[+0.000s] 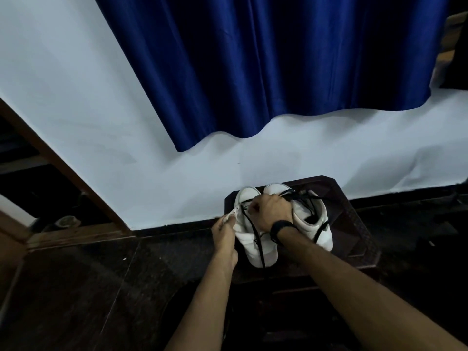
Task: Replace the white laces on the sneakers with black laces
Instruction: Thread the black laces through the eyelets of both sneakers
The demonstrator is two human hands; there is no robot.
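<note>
Lacing looks well advanced: two white sneakers stand side by side on a dark stool (354, 224) at 6 o'clock. The left hand (224, 233) pinches the eyelet flap of the left sneaker (249, 240); the right hand (272, 211) is curled on a black lace (257, 236). This lace is thin, soft and limp, best taken near its tip. The right sneaker (317, 224), smooth and light, carries black lace too.

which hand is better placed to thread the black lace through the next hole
Right, probably. The right hand already pinches the black lace over the left shoe; the left hand holds that shoe's side.
</note>
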